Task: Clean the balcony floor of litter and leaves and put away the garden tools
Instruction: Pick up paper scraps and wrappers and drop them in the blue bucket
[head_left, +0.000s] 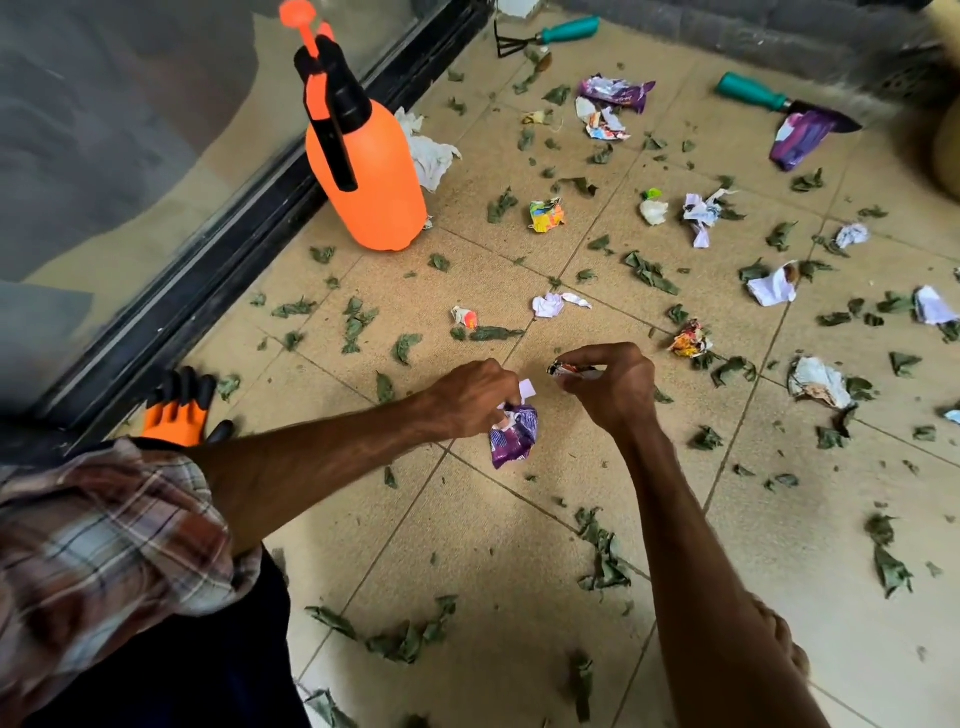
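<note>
Grips a crumpled, glossy purple wrapper (514, 436) in the curled left hand (475, 397), near centre, low over the speckled beige tiled floor (493, 545). Pinches a small crinkled foil scrap (571, 370) in the right hand (608, 387), just beside. Shrivelled green leaves (649, 273) scattered all round; smooth orange plastic sprayer (363, 171) upright far left.

I'm seeing soft, even daylight across the floor tiles (498, 587), with a faint shadow darkening them at lower right. Wide-angle bending curves the door track (218, 270); the top-right corner and plaid sleeve (104, 545) smear soft.
</note>
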